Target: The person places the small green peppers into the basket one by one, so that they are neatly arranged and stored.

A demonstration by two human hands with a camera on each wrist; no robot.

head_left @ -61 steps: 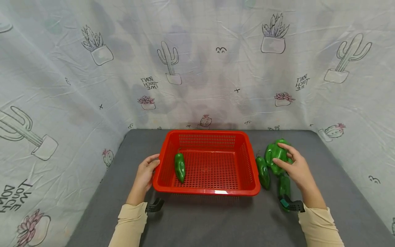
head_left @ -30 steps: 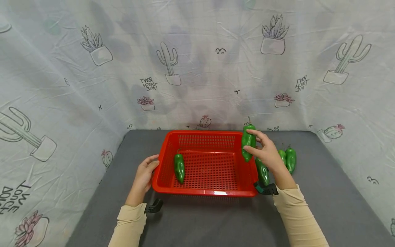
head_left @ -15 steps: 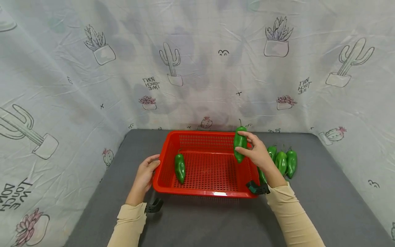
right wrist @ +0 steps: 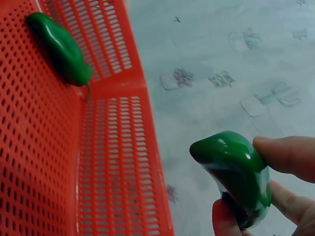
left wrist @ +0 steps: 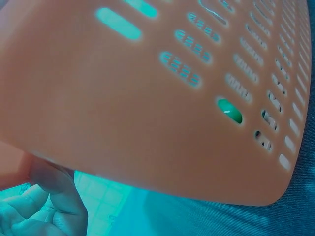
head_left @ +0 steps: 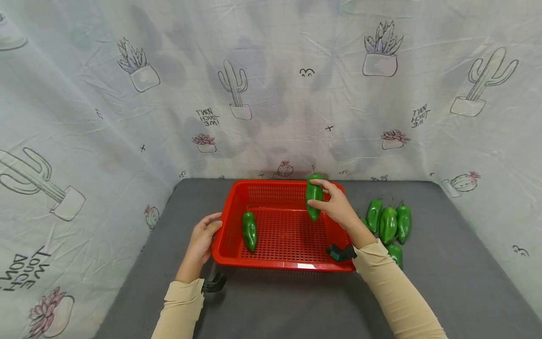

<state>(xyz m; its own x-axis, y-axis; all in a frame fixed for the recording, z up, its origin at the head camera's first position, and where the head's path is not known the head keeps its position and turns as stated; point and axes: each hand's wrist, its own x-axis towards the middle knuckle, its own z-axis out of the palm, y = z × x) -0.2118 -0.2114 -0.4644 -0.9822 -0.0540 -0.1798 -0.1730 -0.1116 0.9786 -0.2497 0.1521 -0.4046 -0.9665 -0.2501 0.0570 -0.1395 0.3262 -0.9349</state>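
A green chili pepper (head_left: 314, 195) hangs over the right part of a red plastic basket (head_left: 292, 264), stem up. My right hand (head_left: 336, 205) pinches it between thumb and fingers; the right wrist view shows the same pepper (right wrist: 236, 169) with its tip toward the basket. Inside the basket, along its left wall, lies another green pepper (head_left: 249, 230). My left hand (head_left: 203, 238) grips the basket's left rim with the thumb on top. In the left wrist view the basket's slotted wall (left wrist: 123, 123) fills most of the picture, with curled fingers (left wrist: 64, 201) below it.
To the right of the basket several green peppers (head_left: 387, 225) lie close together on the grey table (head_left: 271, 306); the right forearm partly hides some. A white cloth (head_left: 279, 94) printed with cacti rises behind and at both sides.
My right hand has picked a pepper from the pile on the right and carried it left over the basket. My left hand has stayed at the basket's left rim.
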